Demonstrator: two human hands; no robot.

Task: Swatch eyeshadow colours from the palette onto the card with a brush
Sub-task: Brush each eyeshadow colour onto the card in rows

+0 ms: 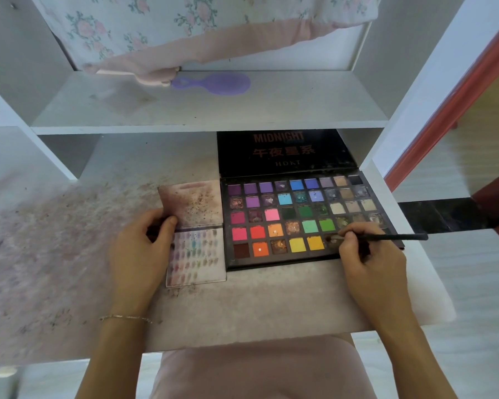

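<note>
Loading colour looks like the step: right hand (369,254) pinches the brush (386,237), tip in a palette (300,220) pan, left hand (141,249) grips the card (196,254) beside it; next, carry it left to a bare spot.

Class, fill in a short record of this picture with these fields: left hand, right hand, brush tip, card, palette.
left hand: left hand holds the card's left edge
right hand: right hand pinches the brush
brush tip: in a brownish pan in the palette's bottom row
card: card lies left of the palette, with rows of small swatches
palette: palette is open, lid up behind
</note>
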